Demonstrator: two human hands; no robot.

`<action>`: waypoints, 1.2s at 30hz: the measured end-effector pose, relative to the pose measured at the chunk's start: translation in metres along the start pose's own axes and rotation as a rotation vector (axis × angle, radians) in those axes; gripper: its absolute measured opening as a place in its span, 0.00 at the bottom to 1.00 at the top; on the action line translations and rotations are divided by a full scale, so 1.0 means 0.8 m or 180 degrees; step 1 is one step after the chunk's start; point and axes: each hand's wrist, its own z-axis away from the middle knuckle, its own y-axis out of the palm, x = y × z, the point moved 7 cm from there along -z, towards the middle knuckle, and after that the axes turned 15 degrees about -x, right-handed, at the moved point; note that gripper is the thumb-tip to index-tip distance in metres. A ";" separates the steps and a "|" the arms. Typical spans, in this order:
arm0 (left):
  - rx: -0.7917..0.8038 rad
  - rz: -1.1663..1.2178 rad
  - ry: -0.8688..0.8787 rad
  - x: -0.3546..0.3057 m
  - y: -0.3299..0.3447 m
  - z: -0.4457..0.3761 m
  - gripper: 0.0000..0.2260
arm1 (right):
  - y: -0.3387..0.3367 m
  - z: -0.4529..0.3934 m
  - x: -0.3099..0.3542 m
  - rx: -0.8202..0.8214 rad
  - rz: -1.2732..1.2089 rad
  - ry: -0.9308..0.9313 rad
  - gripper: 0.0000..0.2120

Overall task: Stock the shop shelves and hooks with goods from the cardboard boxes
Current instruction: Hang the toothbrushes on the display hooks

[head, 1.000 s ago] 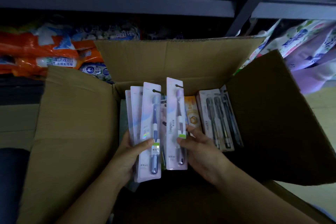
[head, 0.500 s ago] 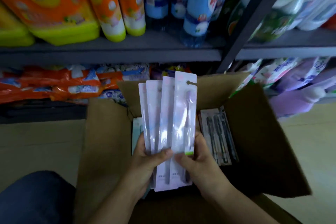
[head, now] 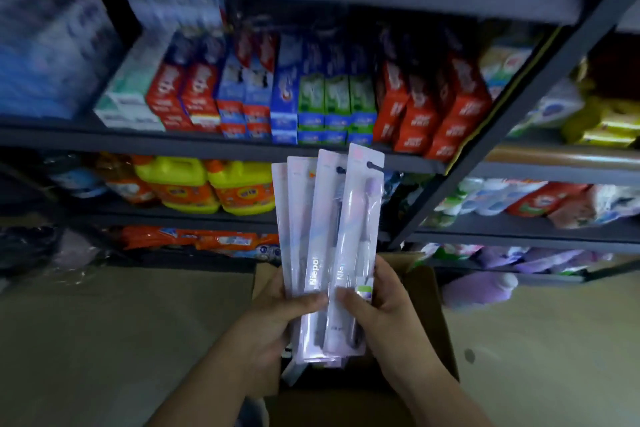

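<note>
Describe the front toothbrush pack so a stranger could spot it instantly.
Start at the cardboard box on the floor below the shelves. Above it, both hands hold a fan of toothbrush packs. The front toothbrush pack is rightmost, pinched by the right hand; its brush head is lilac.

Two bare forearms, hands (head: 381, 308) ungloved, no sleeves

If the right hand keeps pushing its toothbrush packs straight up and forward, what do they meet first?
Probably the grey shelf edge under the toothpaste boxes; the pack tops held by the right hand already overlap it in view. Depth is unclear, so they may still be short of it.
</note>
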 end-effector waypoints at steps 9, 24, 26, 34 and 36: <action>-0.0114 0.0447 0.0610 -0.169 0.044 0.133 0.23 | 0.068 0.085 0.199 0.0168 0.0246 -0.0666 0.20; -0.0098 0.0142 0.1528 -0.310 0.025 0.189 0.54 | 0.152 0.116 0.329 0.0235 0.0360 -0.1555 0.26; 0.0025 0.0247 0.1563 -0.328 0.023 0.193 0.53 | 0.161 0.111 0.342 0.0120 0.0375 -0.1620 0.26; -0.0013 0.0396 0.1859 -0.405 0.025 0.206 0.50 | 0.198 0.095 0.412 0.0210 0.0517 -0.1746 0.23; -0.0082 0.0437 0.1949 -0.420 0.033 0.213 0.47 | 0.197 0.092 0.432 0.0139 0.0517 -0.1802 0.22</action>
